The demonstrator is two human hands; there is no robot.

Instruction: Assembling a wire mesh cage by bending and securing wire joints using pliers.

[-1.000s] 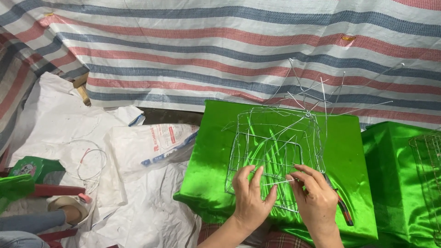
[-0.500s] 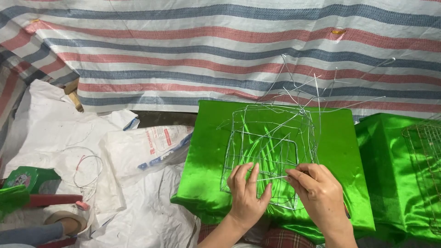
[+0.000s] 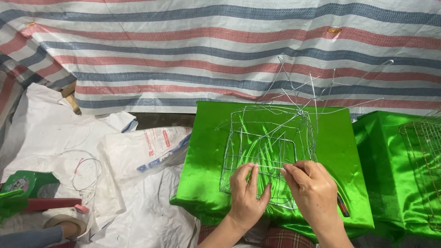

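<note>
A box-shaped frame of thin silver wire [image 3: 268, 147] rests on a block covered in shiny green cloth [image 3: 330, 151]. Loose wire ends stick up and out from its far right corner. My left hand [image 3: 246, 193] lies flat on the frame's near side, fingers spread over a wire. My right hand [image 3: 312, 188] is beside it, its thumb and fingers pinched on a thin wire at the frame's near edge.
A second green-covered block [image 3: 390, 160] with a brownish wire grid [image 3: 425, 151] stands at the right. White sacks [image 3: 142, 151] and a wire coil [image 3: 85, 172] lie at the left, with a green plastic object [image 3: 18, 186]. A striped tarp [image 3: 220, 50] hangs behind.
The view has shifted slightly. My hands stay on the near side of the wire frame, with the right hand's fingers moved a little along the wire.
</note>
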